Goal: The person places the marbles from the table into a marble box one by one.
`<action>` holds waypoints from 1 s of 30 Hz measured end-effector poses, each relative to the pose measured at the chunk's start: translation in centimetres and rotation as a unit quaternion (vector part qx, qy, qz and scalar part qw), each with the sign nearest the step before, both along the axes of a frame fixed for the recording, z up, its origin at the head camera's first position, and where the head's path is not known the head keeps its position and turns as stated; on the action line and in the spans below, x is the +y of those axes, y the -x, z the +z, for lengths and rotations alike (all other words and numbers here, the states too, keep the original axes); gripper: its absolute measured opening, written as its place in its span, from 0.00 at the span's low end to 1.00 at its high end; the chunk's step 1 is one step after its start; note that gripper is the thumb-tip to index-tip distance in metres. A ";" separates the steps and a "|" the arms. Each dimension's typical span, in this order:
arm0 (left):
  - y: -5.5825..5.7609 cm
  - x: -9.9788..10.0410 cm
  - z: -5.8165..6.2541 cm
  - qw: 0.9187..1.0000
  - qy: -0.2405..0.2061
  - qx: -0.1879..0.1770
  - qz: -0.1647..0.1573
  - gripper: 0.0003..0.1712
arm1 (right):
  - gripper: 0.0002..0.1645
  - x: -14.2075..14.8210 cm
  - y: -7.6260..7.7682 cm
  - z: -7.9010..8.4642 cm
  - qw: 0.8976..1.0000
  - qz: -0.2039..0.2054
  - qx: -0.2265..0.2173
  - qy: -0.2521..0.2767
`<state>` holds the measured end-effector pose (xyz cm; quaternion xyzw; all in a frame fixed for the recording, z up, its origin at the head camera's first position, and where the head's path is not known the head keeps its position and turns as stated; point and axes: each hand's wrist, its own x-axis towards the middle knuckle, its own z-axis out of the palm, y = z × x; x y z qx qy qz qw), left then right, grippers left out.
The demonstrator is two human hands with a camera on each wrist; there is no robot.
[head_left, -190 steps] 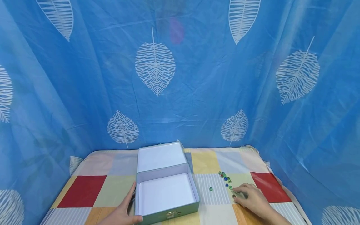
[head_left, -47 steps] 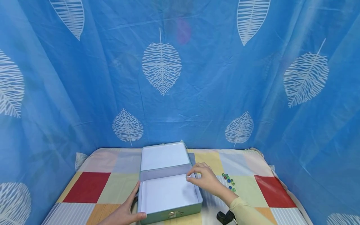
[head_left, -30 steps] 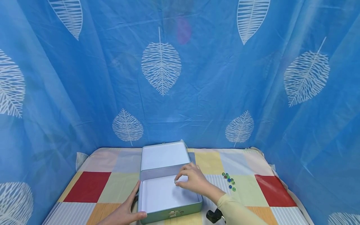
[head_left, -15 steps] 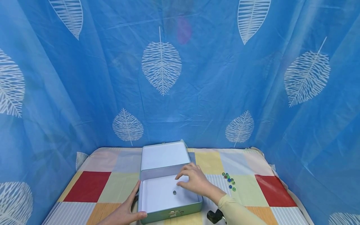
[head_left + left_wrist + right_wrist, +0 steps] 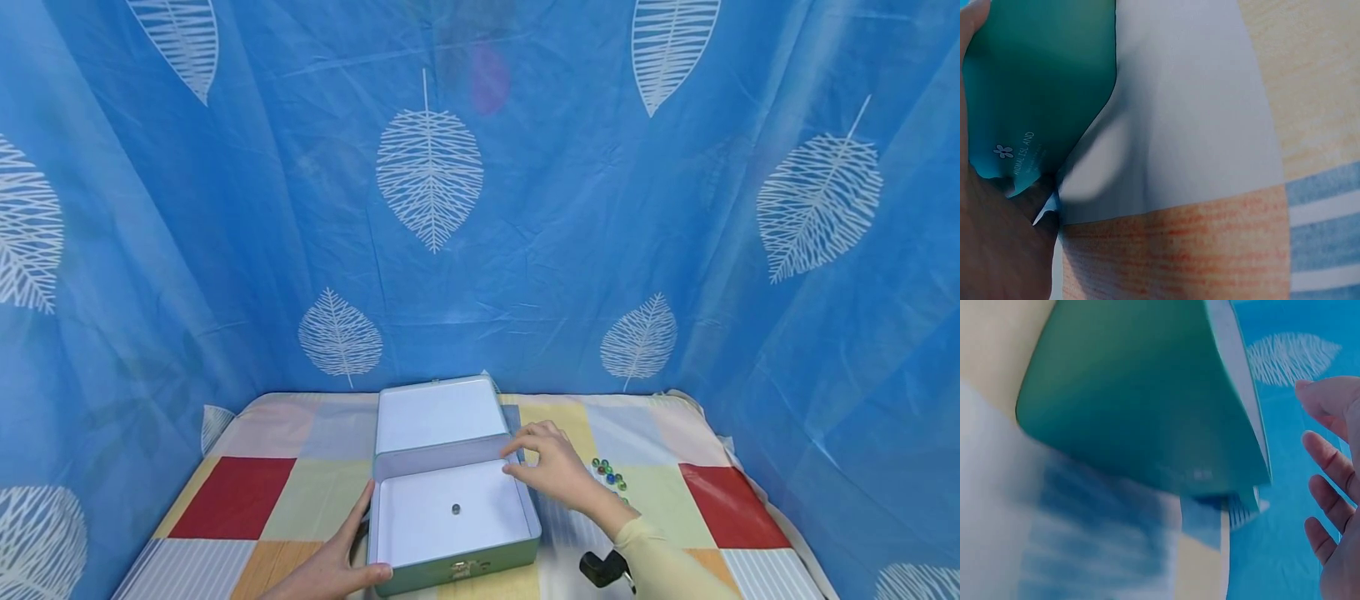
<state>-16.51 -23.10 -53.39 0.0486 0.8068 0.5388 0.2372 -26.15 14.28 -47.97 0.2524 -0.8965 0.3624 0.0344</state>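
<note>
A green tin box point(image 5: 457, 562) with a white inside stands with its lid point(image 5: 438, 415) laid back. My left hand point(image 5: 330, 567) grips the box's near left corner, its thumb on the front and fingers along the left side. A single dark marble point(image 5: 456, 509) lies on the box floor point(image 5: 420, 517). My right hand point(image 5: 553, 468) hovers over the box's right rim, thumb and fingers apart, holding nothing. In the right wrist view, its fingers point(image 5: 1329, 456) are spread beside the box. Several marbles point(image 5: 611, 479) lie on the cloth to the right, partly hidden by the right hand and forearm.
A patchwork cloth point(image 5: 232, 500) covers the table. Blue curtains point(image 5: 540, 250) with white leaf prints hang behind and at both sides. A black device point(image 5: 603, 569) is at my right wrist, near the front of the cloth.
My right hand carried a marble from the cloth over the box and let it go inside. The marble rolled slightly left, and the hand moved right to the rim. The left hand stayed.
</note>
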 end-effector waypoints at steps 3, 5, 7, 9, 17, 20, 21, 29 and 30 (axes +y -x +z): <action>0.0 0.1 -0.1 1.000 0.003 -0.004 0.004 0.66 | 0.11 1.5 0.1 0.1 1.000 -0.022 -0.006 0.009; 0.0 0.1 -0.1 1.000 0.002 -0.008 0.007 0.65 | 0.11 2.6 0.2 0.1 0.999 -0.034 -0.009 0.014; -0.1 0.1 0.0 1.000 0.001 -0.009 0.007 0.65 | 0.12 3.6 0.3 0.1 0.999 -0.045 -0.009 0.015; -0.2 0.1 0.0 1.000 0.002 -0.008 0.005 0.66 | 0.13 4.7 0.3 0.0 0.998 -0.058 -0.004 0.012; -0.1 0.3 0.1 1.000 -0.007 -0.011 0.006 0.65 | 0.13 9.1 0.0 -0.7 0.994 -0.109 0.020 -0.011; -0.1 0.3 0.1 1.000 -0.006 -0.009 0.007 0.65 | 0.13 10.7 -0.4 -0.9 0.991 -0.130 0.009 -0.023; -0.1 0.3 0.1 1.000 -0.007 -0.010 0.007 0.65 | 0.12 11.2 -0.6 -0.9 0.990 -0.136 0.003 -0.029; -0.2 0.2 -0.2 1.000 0.002 -0.007 0.006 0.65 | 0.15 14.6 -1.9 -2.7 0.980 -0.178 -0.028 -0.081; -0.3 0.2 -0.2 1.000 0.005 -0.007 0.007 0.66 | 0.15 14.9 -2.1 -2.9 0.980 -0.179 -0.031 -0.086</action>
